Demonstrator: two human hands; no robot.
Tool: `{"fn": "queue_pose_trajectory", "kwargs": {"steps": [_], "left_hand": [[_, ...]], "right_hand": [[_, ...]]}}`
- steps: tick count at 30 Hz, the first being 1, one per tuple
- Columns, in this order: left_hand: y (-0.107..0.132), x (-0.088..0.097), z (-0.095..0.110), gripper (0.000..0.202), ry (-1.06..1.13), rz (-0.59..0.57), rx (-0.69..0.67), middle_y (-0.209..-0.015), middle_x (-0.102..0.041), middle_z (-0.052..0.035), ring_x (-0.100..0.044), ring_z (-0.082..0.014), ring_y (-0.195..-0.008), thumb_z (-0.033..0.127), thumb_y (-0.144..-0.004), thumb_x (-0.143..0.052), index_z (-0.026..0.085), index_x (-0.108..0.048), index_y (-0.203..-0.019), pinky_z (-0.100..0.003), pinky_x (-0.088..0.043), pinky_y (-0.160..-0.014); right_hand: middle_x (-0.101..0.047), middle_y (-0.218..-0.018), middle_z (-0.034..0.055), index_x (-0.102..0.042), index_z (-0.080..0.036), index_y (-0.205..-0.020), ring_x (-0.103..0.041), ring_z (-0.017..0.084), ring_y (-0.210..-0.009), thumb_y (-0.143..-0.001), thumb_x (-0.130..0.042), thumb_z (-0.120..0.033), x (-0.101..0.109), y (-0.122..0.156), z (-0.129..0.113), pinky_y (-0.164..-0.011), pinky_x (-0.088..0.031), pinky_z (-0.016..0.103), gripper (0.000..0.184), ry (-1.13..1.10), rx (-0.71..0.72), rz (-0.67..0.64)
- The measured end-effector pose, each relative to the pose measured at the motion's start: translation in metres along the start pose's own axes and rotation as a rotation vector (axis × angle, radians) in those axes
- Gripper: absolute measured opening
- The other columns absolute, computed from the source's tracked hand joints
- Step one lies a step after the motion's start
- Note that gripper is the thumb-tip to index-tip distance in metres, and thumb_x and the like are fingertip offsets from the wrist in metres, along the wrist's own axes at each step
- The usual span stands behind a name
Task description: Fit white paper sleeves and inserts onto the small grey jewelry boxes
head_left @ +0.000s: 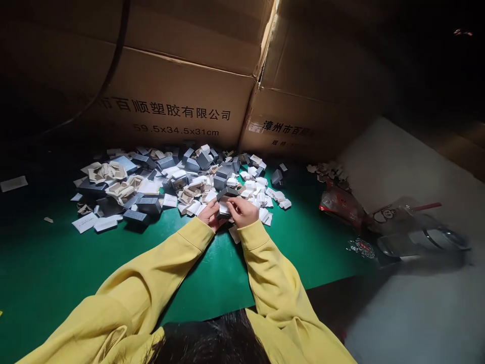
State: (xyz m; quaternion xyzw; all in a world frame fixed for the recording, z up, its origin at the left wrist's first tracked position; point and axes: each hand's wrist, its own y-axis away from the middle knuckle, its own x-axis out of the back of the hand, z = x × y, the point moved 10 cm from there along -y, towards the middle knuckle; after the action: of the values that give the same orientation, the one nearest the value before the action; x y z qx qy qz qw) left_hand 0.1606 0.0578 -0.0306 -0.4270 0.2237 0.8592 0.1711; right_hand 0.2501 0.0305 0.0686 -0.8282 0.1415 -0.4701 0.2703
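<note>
Between my two hands is a small dark box [226, 192] with a pale inside or insert showing. My left hand [210, 214] grips its left side, fingers bent around it. On the right side, my right hand [243, 211] pinches it with thumb and fingers; part of the box is hidden behind them. Just beyond my hands spreads a pile of small dark boxes [148, 205], mixed with folded white and tan card pieces [120, 190]. A pale piece of card [234, 234] lies on the green table below my hands.
Large printed cardboard cartons [182, 96] stand behind the pile on the green table [182, 268]. To the right lie a clear drink bottle [420, 240], a reddish plastic packet [341, 205] and scraps of card [329, 171]. A black cable [113, 63] hangs at left.
</note>
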Motion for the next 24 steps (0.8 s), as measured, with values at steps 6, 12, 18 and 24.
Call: {"fn": "queue_pose_trajectory", "kwargs": {"steps": [6, 12, 18, 24], "left_hand": [[0.0001, 0.0021, -0.0019, 0.034, -0.048, 0.015, -0.035, -0.102, -0.069, -0.0014, -0.067, -0.0149, -0.085, 0.017, -0.085, -0.067, 0.02, -0.06, -0.118, -0.027, -0.058, -0.069], [-0.0028, 0.006, -0.0063, 0.048, -0.087, 0.021, -0.03, -0.105, -0.069, -0.0017, -0.065, -0.0175, -0.089, 0.021, -0.077, -0.077, 0.022, -0.061, -0.122, -0.028, -0.056, -0.071], [-0.0056, 0.0085, -0.0061, 0.06, -0.094, 0.013, -0.058, -0.104, -0.069, -0.0009, -0.065, -0.0174, -0.089, 0.029, -0.062, -0.089, 0.022, -0.064, -0.116, -0.028, -0.058, -0.069], [-0.0048, 0.0088, -0.0078, 0.058, -0.082, 0.011, -0.045, -0.106, -0.069, -0.001, -0.065, -0.0154, -0.087, 0.031, -0.066, -0.087, 0.022, -0.064, -0.118, -0.026, -0.059, -0.069]], "right_hand": [[-0.073, -0.097, 0.005, -0.072, -0.022, -0.093, -0.063, 0.017, -0.09, -0.096, -0.055, -0.032, -0.0041, 0.0017, 0.0007, -0.075, -0.045, 0.025, 0.021, 0.188, 0.019, -0.021], [-0.071, -0.086, 0.0036, -0.071, -0.022, -0.089, -0.06, 0.016, -0.085, -0.097, -0.053, -0.034, -0.0098, 0.0043, -0.0028, -0.069, -0.04, 0.025, 0.023, 0.26, 0.054, -0.042], [-0.07, -0.081, 0.0044, -0.072, -0.019, -0.093, -0.061, 0.015, -0.081, -0.098, -0.05, -0.033, -0.009, 0.0046, -0.0065, -0.074, -0.042, 0.024, 0.026, 0.228, 0.09, -0.008], [-0.07, -0.083, 0.0052, -0.073, -0.019, -0.097, -0.064, 0.014, -0.081, -0.098, -0.051, -0.03, -0.0091, 0.0047, -0.007, -0.075, -0.045, 0.024, 0.025, 0.174, 0.084, -0.013]]}}
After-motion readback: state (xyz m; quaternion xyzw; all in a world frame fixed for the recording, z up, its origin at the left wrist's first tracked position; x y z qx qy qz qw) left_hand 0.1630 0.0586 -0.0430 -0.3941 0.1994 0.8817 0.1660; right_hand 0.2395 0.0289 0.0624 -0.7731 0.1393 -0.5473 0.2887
